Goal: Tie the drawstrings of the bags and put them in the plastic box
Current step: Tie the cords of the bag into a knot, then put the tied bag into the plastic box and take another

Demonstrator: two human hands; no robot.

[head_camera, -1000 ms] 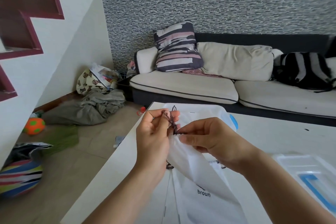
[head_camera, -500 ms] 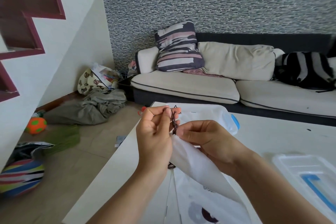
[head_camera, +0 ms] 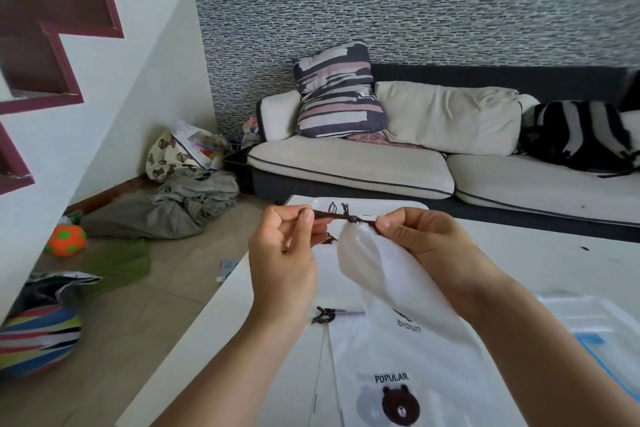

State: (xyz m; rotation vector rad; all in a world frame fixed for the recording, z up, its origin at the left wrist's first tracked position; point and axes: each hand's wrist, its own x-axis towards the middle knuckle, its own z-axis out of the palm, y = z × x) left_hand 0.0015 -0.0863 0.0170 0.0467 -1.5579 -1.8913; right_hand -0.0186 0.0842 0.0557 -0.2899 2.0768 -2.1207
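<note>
behind everything a cream sofa (head_camera: pixel 349 168) sits against a grey patterned wall across the upper right of the frame, and a white table (head_camera: pixel 242 315) fills the lower middle with a clear plastic box (head_camera: pixel 599 326) at its right edge. more white bags (head_camera: pixel 412 388) lie flat at the bottom centre, one printed with a brown bear. above them, mid-frame, a white bag (head_camera: pixel 388 270) hangs lifted, its dark drawstring (head_camera: pixel 341 216) stretched level between the left hand (head_camera: pixel 282 260) and right hand (head_camera: pixel 426 243), each grip pinching one end, a knot midway.
</note>
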